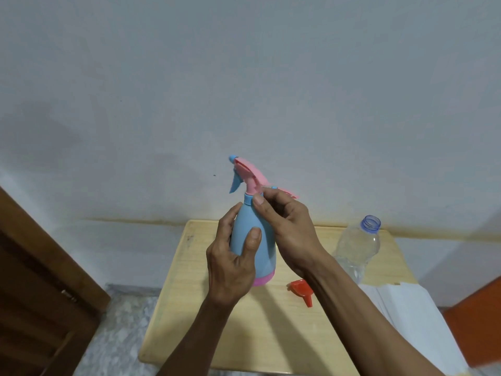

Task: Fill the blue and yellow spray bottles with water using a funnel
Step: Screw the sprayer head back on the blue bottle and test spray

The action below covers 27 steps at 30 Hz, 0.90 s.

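- Head view: left hand (233, 263) wraps the blue spray bottle (253, 240), holding it upright above the tabletop (244, 335) — likely to steady it.
- Right hand (287, 229) pinches the bottle's collar under the pink spray head (250, 177), apparently to unscrew it.
- Count: one spray bottle, one orange funnel (302, 290), one uncapped water bottle (357, 245) — no yellow bottle visible.

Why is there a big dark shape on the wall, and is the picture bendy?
Head view: the dark shape on the wall is a soft shadow; sharper arm shadows cross the table. The wide lens curves the table's edges. The spray bottle and both hands look sharp.
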Each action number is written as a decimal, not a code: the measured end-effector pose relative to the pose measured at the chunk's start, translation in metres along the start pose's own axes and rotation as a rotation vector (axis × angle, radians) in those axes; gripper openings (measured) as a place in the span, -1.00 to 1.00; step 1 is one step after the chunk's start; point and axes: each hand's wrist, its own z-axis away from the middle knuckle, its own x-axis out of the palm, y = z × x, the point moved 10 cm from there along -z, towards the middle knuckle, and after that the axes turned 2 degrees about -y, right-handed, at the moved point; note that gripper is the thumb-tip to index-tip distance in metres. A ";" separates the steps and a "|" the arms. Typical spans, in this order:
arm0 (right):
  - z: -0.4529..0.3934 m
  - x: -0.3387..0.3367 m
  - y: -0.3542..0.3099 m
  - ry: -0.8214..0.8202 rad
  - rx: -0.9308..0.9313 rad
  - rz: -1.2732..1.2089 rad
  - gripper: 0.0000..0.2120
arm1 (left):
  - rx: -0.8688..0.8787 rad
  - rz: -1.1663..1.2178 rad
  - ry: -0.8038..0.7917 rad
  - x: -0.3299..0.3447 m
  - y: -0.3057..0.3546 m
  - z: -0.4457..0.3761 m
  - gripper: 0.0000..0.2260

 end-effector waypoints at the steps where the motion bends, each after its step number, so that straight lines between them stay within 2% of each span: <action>1: 0.000 0.000 -0.001 0.006 -0.002 -0.008 -0.77 | -0.002 0.001 0.004 0.000 -0.001 0.000 -0.42; 5: 0.002 0.001 -0.001 -0.005 0.009 -0.029 -0.78 | -0.014 0.015 0.022 -0.001 -0.001 0.000 -0.44; 9: 0.002 -0.003 -0.001 0.051 -0.013 -0.011 -0.79 | -0.021 0.008 0.027 -0.002 -0.002 0.000 -0.45; 15: 0.004 -0.001 0.000 0.027 0.006 0.019 -0.81 | -0.032 -0.008 0.031 -0.002 -0.002 0.001 -0.50; 27: 0.008 0.009 0.003 -0.009 0.037 0.017 -0.81 | -0.069 -0.001 0.044 -0.001 -0.006 0.001 -0.48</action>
